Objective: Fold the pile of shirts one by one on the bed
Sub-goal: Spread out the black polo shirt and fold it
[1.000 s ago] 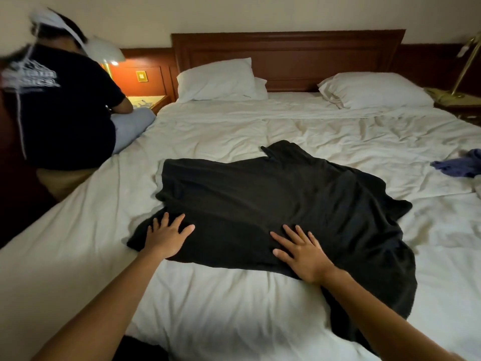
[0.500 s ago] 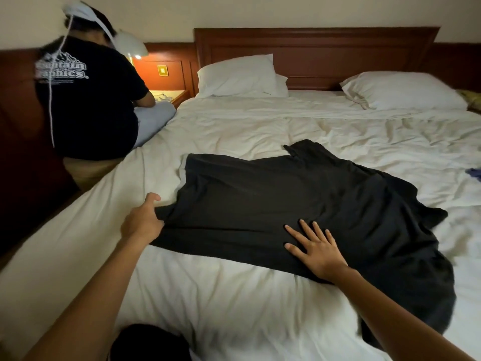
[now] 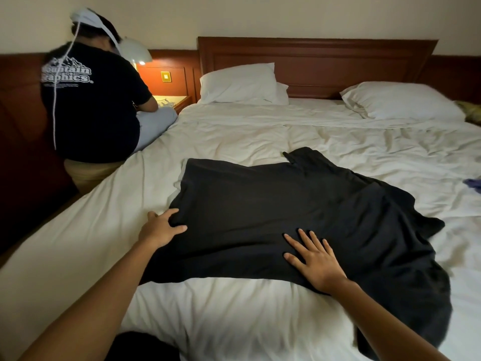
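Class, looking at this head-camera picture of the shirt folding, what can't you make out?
Head view:
Black shirt: near right end cut off by the bottom edge.
Purple cloth: cut off by the right edge; garment type unclear.
Dark shape at the bottom edge: too dark, cut off.

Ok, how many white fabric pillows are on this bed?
2 for certain: one white fabric pillow against the wooden headboard on the left, another on the right. A white corner behind the left one may be a third, mostly hidden.
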A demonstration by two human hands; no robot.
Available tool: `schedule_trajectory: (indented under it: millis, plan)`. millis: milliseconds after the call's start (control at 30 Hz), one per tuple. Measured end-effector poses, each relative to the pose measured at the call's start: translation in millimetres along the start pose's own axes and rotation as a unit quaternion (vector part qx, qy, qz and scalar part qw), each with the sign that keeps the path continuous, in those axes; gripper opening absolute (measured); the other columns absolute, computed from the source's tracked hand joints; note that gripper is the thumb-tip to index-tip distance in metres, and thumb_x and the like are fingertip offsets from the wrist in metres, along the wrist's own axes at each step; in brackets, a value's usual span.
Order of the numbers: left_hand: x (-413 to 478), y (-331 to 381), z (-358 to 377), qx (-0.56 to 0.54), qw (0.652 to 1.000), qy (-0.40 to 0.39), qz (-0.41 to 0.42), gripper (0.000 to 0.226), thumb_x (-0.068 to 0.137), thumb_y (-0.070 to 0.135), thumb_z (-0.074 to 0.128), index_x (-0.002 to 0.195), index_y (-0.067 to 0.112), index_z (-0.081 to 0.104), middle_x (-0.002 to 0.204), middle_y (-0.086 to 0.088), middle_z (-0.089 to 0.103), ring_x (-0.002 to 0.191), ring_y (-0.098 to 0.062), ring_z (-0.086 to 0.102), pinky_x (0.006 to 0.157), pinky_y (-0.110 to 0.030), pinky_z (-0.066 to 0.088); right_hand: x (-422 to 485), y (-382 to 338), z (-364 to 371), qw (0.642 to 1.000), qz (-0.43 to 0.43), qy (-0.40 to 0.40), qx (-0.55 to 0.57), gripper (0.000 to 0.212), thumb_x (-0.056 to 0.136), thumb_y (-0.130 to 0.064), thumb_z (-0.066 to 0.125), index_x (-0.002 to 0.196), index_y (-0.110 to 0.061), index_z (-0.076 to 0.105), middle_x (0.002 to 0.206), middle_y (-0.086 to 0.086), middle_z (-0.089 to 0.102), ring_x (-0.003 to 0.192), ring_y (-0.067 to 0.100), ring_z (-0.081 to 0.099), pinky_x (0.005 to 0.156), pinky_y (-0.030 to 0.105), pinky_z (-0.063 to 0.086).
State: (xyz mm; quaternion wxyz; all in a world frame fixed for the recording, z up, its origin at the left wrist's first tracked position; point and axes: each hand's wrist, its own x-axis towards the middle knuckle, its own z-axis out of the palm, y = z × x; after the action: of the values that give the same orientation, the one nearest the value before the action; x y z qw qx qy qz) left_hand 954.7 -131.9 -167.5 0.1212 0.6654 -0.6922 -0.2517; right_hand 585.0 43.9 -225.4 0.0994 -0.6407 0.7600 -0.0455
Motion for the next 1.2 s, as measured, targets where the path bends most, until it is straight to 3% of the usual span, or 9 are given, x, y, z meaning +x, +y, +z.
schedule_trajectory:
  millis: [133,300,433,533,733,833,967,1100,1200]
  plan:
    - [14.2,-14.0,-1.7,0.008,0.999,0.028,0.014,0.053,0.091,0.017,0.071,0.141,0.025,0.054,0.144,-0.01,0.053,0.127,-0.032,0.053,0.106,-0.044,0.046,2.9,5.0,-4.0,1.0,-0.004,-0.001,0.006,0.062,0.092,-0.074,0.018,0.15,-0.058,0.002,0.166,-0.01,0.0,0.153,0.017,-0.004,0.123,0.04,0.001]
    - [25.9,25.2,6.9,0.339,0.936,0.088,-0.03,0.044,0.094,0.03,0.058,0.137,0.037,0.051,0.141,-0.008,0.031,0.127,-0.03,0.036,0.104,-0.044,0.034,29.0,29.7,-16.5,0.999,0.041,-0.016,-0.031,0.063,0.094,-0.071,0.014,0.153,-0.051,0.006,0.167,-0.003,0.002,0.153,0.023,-0.002,0.121,0.047,-0.003]
    - [32.2,85.5,60.9,0.184,0.973,0.022,0.14,0.059,0.101,0.059,0.033,0.155,0.036,0.028,0.167,-0.004,0.011,0.152,-0.029,0.008,0.122,-0.048,0.004,67.1,64.6,-25.8,0.995,0.076,-0.022,-0.055,0.062,0.096,-0.069,0.014,0.154,-0.049,0.003,0.167,-0.001,0.0,0.153,0.026,-0.004,0.12,0.052,-0.003]
    - [41.5,136.3,118.6,0.155,0.96,-0.045,0.23,0.069,0.092,0.076,0.021,0.155,0.048,0.016,0.168,0.005,0.003,0.154,-0.025,-0.003,0.122,-0.049,-0.007,99.9,91.1,-24.8,0.995,0.082,-0.018,-0.053,0.066,0.092,-0.072,0.009,0.153,-0.05,-0.001,0.167,-0.003,-0.005,0.153,0.024,-0.009,0.121,0.05,-0.006]
    - [140.5,206.9,181.7,0.176,0.954,-0.041,0.24,0.077,0.081,0.089,0.005,0.151,0.057,-0.004,0.166,0.008,-0.011,0.152,-0.024,-0.02,0.119,-0.052,-0.016,189.2,129.4,-22.4,0.993,0.069,0.055,-0.083,0.067,0.088,-0.073,-0.002,0.15,-0.051,-0.017,0.164,-0.003,-0.018,0.15,0.023,-0.021,0.121,0.05,-0.011]
    - [203.0,227.1,193.8,0.174,0.958,-0.003,0.229,0.081,0.077,0.094,0.003,0.15,0.059,-0.004,0.167,0.01,-0.01,0.152,-0.024,-0.017,0.119,-0.054,-0.014,246.7,148.1,-26.0,0.989,0.072,0.111,-0.069,0.065,0.09,-0.073,-0.002,0.151,-0.052,-0.012,0.165,-0.002,-0.015,0.15,0.023,-0.021,0.12,0.048,-0.013]
    - [270.9,244.6,202.7,0.171,0.957,0.021,0.232,0.084,0.071,0.098,0.0,0.147,0.062,-0.009,0.166,0.011,-0.011,0.153,-0.025,-0.014,0.12,-0.058,-0.009,324.1,181.9,-48.0,0.971,0.1,0.216,0.019,0.064,0.094,-0.072,0.015,0.153,-0.046,0.018,0.166,0.005,0.006,0.153,0.029,-0.001,0.122,0.05,0.001]
    - [303.7,253.8,211.3,0.163,0.953,0.042,0.25,0.085,0.072,0.097,0.0,0.148,0.06,-0.012,0.166,0.009,-0.016,0.152,-0.025,-0.017,0.12,-0.059,-0.009,384.9,210.8,-73.6,0.974,0.141,0.173,0.04,0.067,0.089,-0.078,0.034,0.149,-0.057,0.013,0.162,0.01,0.018,0.143,0.041,0.026,0.114,0.056,0.023]
    - [314.1,256.6,215.1,0.145,0.952,0.055,0.264,0.085,0.074,0.096,0.003,0.149,0.059,-0.011,0.166,0.009,-0.016,0.152,-0.023,-0.019,0.121,-0.056,-0.01,402.7,216.6,-92.3,0.973,0.046,0.133,0.181,0.061,0.088,-0.059,0.061,0.143,-0.051,0.038,0.134,0.0,0.05,0.124,0.024,0.049,0.106,0.036,0.038]
